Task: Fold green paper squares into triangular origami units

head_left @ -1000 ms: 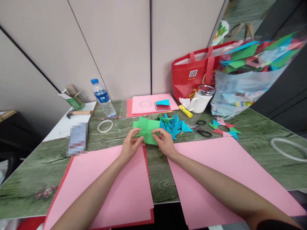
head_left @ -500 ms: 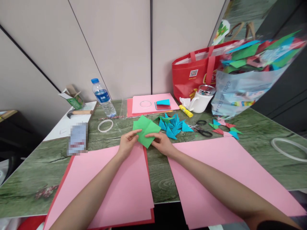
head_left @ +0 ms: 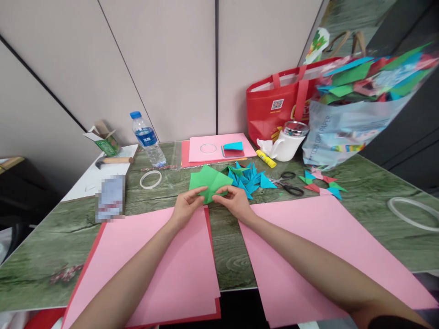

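A creased sheet of green paper (head_left: 209, 180) is held up above the table between my two hands. My left hand (head_left: 187, 204) pinches its lower left part between thumb and fingers. On the other side, my right hand (head_left: 235, 201) pinches the lower right part the same way. The paper's lower edge is partly hidden by my thumbs and fingers. Just right of it lies a pile of folded blue paper pieces (head_left: 248, 180) with some green among them. Pink sheets (head_left: 144, 260) lie under my left forearm, and another pink sheet (head_left: 308, 256) under my right.
Black-handled scissors (head_left: 293, 189) and a ring of folded coloured pieces (head_left: 324, 183) lie at the right. Behind stand a white mug (head_left: 290, 144), a red bag (head_left: 274, 105) and a clear bag of folded paper (head_left: 343, 128). A water bottle (head_left: 148, 139) and a hammer (head_left: 116, 160) are at the left.
Both hands have shifted their hold on the green paper, with thumbs and fingers now closer together near its lower edge. The paper's lower corner no longer points down in view.
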A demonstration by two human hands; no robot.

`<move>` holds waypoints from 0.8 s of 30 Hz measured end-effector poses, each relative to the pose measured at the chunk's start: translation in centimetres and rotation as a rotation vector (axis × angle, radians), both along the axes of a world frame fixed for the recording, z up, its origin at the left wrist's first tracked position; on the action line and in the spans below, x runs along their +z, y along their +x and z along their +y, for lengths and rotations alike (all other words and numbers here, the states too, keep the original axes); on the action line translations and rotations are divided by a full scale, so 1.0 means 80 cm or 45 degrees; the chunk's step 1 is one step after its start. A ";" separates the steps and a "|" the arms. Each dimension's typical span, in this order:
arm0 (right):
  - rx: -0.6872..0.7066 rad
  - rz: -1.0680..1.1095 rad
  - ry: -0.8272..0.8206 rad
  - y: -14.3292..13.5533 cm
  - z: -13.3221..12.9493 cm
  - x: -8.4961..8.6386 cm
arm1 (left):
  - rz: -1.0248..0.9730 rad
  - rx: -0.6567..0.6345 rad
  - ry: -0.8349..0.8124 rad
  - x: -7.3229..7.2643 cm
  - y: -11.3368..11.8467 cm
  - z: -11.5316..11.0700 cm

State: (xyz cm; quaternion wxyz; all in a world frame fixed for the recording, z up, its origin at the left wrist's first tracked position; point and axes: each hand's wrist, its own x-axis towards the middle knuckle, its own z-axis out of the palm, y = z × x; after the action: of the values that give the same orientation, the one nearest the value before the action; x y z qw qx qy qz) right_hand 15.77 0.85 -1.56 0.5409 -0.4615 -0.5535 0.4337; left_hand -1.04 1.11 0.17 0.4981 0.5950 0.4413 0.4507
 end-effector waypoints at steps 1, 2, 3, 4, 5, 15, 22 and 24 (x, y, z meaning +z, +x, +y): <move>0.011 0.046 -0.022 -0.001 0.000 -0.001 | -0.010 -0.011 -0.017 0.000 0.001 -0.001; 0.020 0.080 -0.038 -0.001 0.000 -0.001 | -0.017 -0.014 -0.040 0.000 0.002 -0.002; 0.022 0.100 -0.049 -0.002 -0.001 -0.001 | -0.021 -0.012 -0.064 0.000 0.003 -0.003; 0.017 0.108 -0.055 -0.002 -0.001 -0.001 | -0.023 -0.006 -0.087 -0.001 0.003 -0.004; 0.007 0.111 -0.058 -0.003 -0.002 0.000 | -0.025 0.007 -0.103 -0.001 0.004 -0.004; -0.021 0.151 -0.053 -0.005 -0.005 0.004 | -0.092 0.049 -0.140 -0.004 0.008 -0.008; -0.035 0.132 -0.037 -0.006 -0.005 0.003 | -0.074 0.054 -0.117 -0.005 0.008 -0.008; -0.044 0.121 -0.031 -0.006 -0.006 0.003 | -0.065 0.068 -0.106 -0.005 0.008 -0.009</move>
State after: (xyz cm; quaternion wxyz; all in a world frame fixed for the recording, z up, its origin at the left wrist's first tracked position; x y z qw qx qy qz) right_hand 15.29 0.40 -1.29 0.5681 -0.4566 -0.5139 0.4524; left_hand -0.40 0.42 -0.21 0.5215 0.5499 0.4625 0.4602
